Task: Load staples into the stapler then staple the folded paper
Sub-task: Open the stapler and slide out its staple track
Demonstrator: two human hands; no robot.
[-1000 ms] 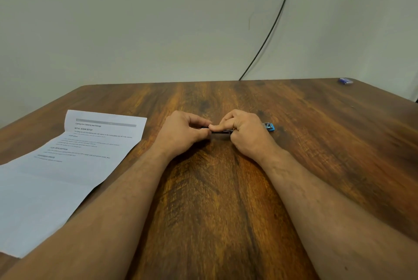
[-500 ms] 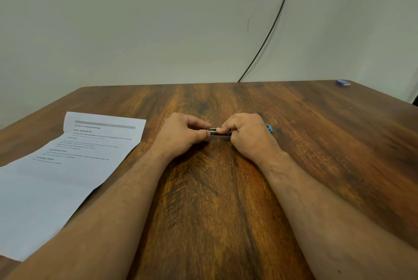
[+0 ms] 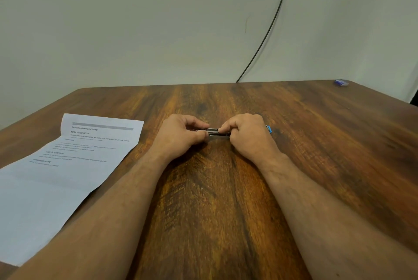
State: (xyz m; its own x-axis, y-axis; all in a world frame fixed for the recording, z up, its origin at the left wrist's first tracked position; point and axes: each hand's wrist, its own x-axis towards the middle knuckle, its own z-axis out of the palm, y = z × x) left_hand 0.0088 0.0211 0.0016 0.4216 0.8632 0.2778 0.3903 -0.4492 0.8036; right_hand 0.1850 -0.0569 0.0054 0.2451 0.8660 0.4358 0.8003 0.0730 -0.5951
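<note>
A small stapler [image 3: 213,131] with a metal body and a blue end [image 3: 269,129] lies at the middle of the wooden table [image 3: 328,144]. My right hand [image 3: 248,137] is closed over most of it, so only the metal front and the blue tip show. My left hand [image 3: 181,137] pinches the metal front end between thumb and forefinger. Whether staples are inside is hidden. A creased printed paper [image 3: 63,166] lies flat on the table to the left, apart from both hands.
A small blue box [image 3: 341,82] sits at the far right corner of the table. A black cable [image 3: 269,28] runs down the wall behind the table's back edge.
My hands have drawn slightly apart, exposing more of the stapler's metal front between them. The paper and the blue box have not moved.
</note>
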